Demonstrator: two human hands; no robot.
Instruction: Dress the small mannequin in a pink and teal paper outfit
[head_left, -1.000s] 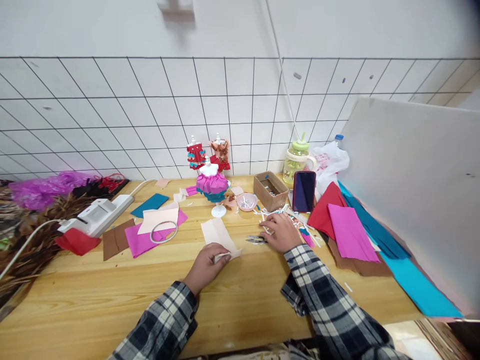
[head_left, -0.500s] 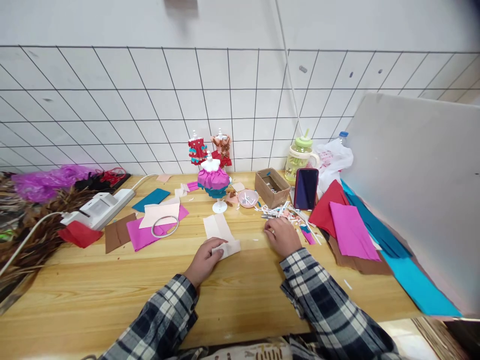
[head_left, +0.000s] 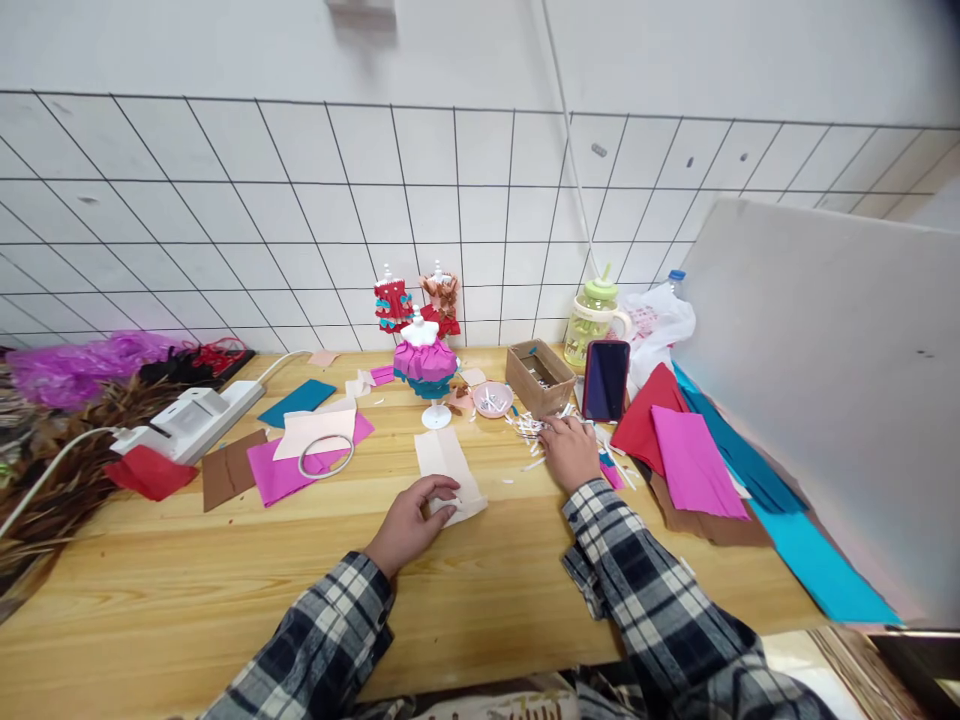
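Observation:
My left hand (head_left: 412, 522) rests on the near end of a pale pink crepe paper strip (head_left: 441, 455), thumb and forefinger apart over it. The strip lies nearly flat on the wooden table, its near edge slightly curled. My right hand (head_left: 571, 452) is palm down at the pile of white paper scraps (head_left: 527, 428), its fingers bent. What those fingers touch is hidden; the small thread snips cannot be made out clearly among the scraps. Beyond the strip stands a small white dress form (head_left: 426, 358) in a magenta and teal paper dress.
Behind are two more dressed forms (head_left: 393, 305), a pink dish (head_left: 493, 399), a cardboard box (head_left: 538, 380), a phone (head_left: 606, 381) and a green-lidded bottle (head_left: 590, 325). Coloured paper (head_left: 697, 460) lies right; paper sheets, a metal ring (head_left: 326, 472) and a power strip (head_left: 191, 428) lie left.
My right hand has moved forward with the thread snips into the scraps. The pale strip's folded near end has opened flatter, and my left thumb and forefinger have parted.

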